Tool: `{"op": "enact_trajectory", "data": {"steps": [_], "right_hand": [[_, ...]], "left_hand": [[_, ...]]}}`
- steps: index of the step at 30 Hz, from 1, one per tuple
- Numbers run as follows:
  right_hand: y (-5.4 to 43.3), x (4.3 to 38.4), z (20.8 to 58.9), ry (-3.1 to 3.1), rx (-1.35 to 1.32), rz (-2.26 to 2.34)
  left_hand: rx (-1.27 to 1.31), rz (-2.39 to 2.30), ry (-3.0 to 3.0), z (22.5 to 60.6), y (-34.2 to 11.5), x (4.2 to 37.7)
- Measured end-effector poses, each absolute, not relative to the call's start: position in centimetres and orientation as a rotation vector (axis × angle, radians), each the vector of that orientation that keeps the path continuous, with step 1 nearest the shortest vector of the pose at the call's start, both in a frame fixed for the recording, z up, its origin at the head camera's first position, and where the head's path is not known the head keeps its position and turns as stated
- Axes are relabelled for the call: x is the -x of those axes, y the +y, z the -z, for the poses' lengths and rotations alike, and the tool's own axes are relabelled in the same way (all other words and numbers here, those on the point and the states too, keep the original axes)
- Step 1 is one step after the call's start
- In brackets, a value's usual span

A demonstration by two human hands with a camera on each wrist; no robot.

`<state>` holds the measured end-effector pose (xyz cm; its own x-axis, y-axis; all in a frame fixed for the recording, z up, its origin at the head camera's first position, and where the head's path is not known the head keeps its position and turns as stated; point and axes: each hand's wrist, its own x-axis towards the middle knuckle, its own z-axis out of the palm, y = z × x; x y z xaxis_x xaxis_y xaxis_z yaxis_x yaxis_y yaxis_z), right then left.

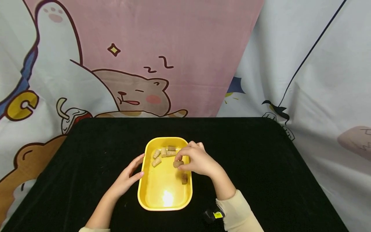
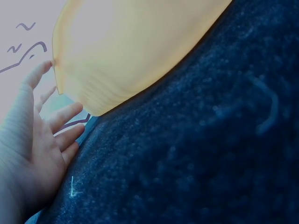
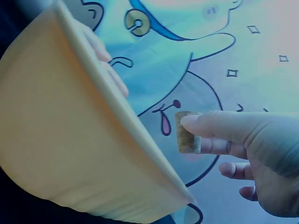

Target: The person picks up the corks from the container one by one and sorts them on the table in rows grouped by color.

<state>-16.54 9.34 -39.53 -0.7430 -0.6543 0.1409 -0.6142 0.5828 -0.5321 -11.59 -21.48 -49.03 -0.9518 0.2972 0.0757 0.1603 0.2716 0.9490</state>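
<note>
My right hand (image 1: 198, 160) pinches a cork stopper (image 3: 188, 133) between thumb and fingers. In the right wrist view the cork is above the rim of a yellow plastic tray (image 1: 165, 208). My left hand (image 1: 125, 180) rests along the tray's left side; in the left wrist view its fingers are spread, the tips right at the tray's edge. Inside the tray, several loose corks (image 1: 156, 162) lie near the far end. Another cork (image 1: 184, 178) is by the right wall, below my right hand.
A black cloth (image 1: 246, 145) covers the table under the tray. Behind it hangs a curtain (image 1: 197, 48) with cartoon animals. A small black object with a yellow label (image 1: 218, 215) shows beside my right sleeve (image 1: 239, 209).
</note>
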Motion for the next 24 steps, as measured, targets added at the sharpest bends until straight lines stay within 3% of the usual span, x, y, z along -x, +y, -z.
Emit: {"op": "enact_trajectory", "data": {"steps": [13,24], "right_hand": [[13.0,16.1,38.1,2.815,1.027,1.237],[16.4,16.5,37.5,2.907,0.742,1.366]], "left_hand": [[-0.444,-1.790,2.398,48.8,-21.4,11.4],[-0.443,-1.779,2.421,48.9,-21.3,11.5]]}}
